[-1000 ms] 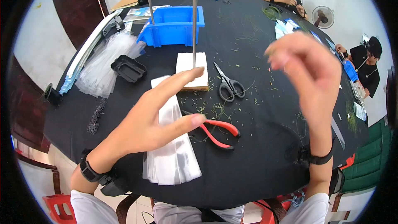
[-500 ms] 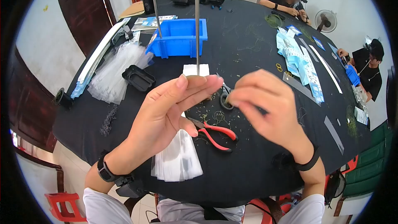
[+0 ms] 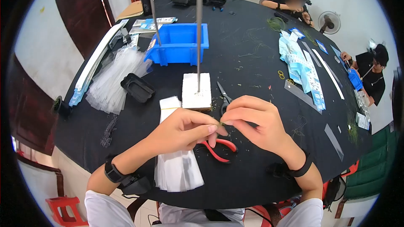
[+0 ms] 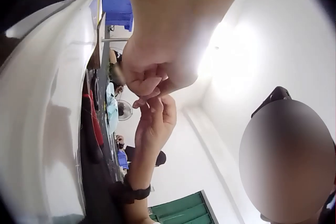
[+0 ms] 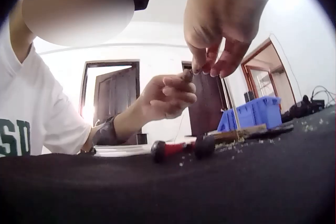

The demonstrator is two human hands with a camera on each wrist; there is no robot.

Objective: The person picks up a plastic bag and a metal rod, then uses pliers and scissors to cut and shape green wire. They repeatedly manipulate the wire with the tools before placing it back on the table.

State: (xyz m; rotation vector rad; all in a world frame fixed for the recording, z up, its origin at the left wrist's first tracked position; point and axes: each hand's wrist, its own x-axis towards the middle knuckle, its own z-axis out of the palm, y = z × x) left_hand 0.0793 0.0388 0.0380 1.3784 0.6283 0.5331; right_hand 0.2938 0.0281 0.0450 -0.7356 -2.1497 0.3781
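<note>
Over the front middle of the table, the fingertips of both hands meet. My left hand [image 3: 181, 132] pinches a small greenish strand [image 3: 221, 124] between thumb and forefinger, its other fingers curled beneath. From the other side my right hand [image 3: 259, 122] pinches the same strand; most of it is hidden by the fingertips. Red-handled pliers [image 3: 222, 157] lie under the hands, partly covered by the left one. Behind the right hand are dark scissors [image 3: 224, 106], their handles mostly hidden. A stack of clear plastic sleeves [image 3: 179, 172] lies below the left forearm.
A white block [image 3: 189, 96] with an upright metal rod [image 3: 199, 38] stands just beyond the hands. Behind it is a blue bin [image 3: 181, 54]. To the left lie a black tray [image 3: 138, 88] and loose plastic sleeves [image 3: 113, 80]. Blue-and-white packaging [image 3: 299, 67] lies right.
The right hand has come in from the right and down to meet the left. The left hand has turned from spread fingers to a pinch, and both now hold the greenish strand.
</note>
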